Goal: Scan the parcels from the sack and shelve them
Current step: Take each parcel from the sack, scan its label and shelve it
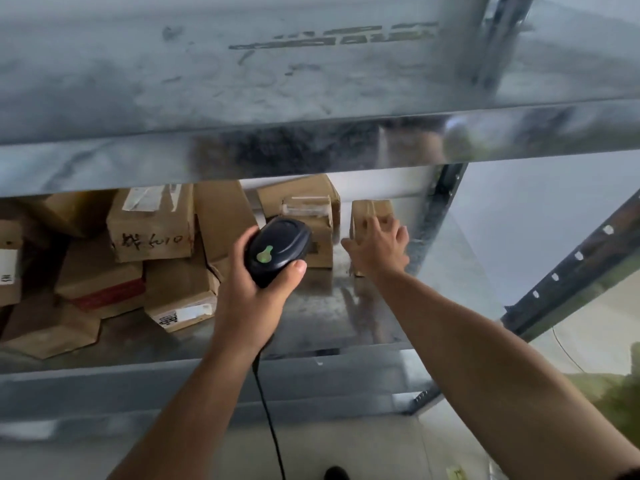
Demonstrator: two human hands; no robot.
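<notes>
My left hand (252, 289) grips a black corded barcode scanner (277, 249) with a green spot on top, held in front of the middle shelf. My right hand (377, 245) reaches into the shelf, fingers spread against a small brown cardboard parcel (370, 211) standing upright at the shelf's right end. Whether the fingers curl round the parcel is not clear. Several other brown parcels (152, 226) are stacked on the same metal shelf (346, 317), to the left.
A galvanised upper shelf (311, 81) overhangs close above my hands. A dark perforated upright (440, 206) stands right of the small parcel, and another upright (571, 268) slants at the right. The scanner's black cable (270, 420) hangs down. The floor lies below.
</notes>
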